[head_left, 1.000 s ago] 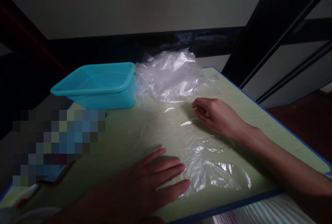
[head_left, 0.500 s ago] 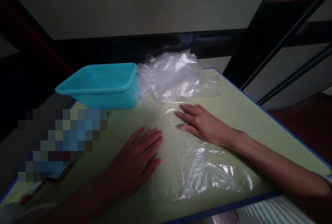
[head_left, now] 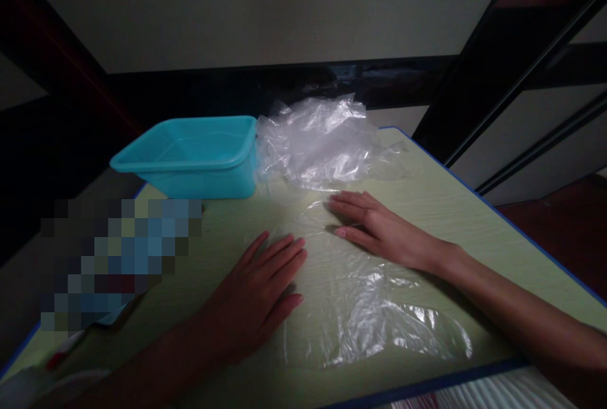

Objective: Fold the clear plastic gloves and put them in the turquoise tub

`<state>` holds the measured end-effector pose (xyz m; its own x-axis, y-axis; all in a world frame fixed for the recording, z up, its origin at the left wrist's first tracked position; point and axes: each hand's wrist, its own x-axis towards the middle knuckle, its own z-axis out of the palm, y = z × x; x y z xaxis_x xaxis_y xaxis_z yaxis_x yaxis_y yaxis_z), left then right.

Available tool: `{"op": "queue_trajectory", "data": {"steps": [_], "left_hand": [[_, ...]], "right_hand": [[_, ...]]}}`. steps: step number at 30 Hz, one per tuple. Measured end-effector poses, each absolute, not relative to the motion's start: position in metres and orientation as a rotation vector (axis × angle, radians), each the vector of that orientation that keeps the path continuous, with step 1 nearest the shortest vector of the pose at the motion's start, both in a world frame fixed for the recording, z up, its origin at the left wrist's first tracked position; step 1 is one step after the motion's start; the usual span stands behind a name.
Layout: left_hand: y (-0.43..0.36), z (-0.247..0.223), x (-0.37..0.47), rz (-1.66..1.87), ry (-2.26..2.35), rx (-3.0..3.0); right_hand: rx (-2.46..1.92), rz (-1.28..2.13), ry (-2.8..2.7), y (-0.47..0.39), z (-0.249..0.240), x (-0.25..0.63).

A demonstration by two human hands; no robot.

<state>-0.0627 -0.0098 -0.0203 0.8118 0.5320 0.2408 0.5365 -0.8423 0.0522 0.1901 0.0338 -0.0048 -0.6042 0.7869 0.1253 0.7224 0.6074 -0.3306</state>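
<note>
A clear plastic bag (head_left: 370, 314) lies spread on the pale green table, wrinkled and shiny toward the near edge. My left hand (head_left: 260, 286) rests over its left side, palm down with the fingers apart. On the bag's far right part lies my right hand (head_left: 367, 222), fingers stretched out and nothing held. Beyond both hands sits a crumpled heap of clear plastic bags (head_left: 317, 143), touching or very close to a turquoise plastic basin (head_left: 208, 175) on its left.
The table (head_left: 455, 207) has a blue edge. At its left a pixelated flat item (head_left: 128, 257) lies near a white and red object (head_left: 64, 349). A pale panelled surface (head_left: 284, 11) stands behind the table. Striped cloth (head_left: 493, 390) shows below the near edge.
The whole view has shifted slightly, so everything appears a little further right. Both hands stay flat over the plastic bag, with hardly any movement of their own.
</note>
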Motion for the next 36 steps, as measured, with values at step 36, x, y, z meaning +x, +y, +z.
{"op": "queue_trajectory", "data": {"steps": [36], "left_hand": [[-0.004,-0.022,-0.063,-0.308,-0.918,-3.079]], "right_hand": [[-1.008,0.812,-1.669,0.042,-0.012,0.18]]}}
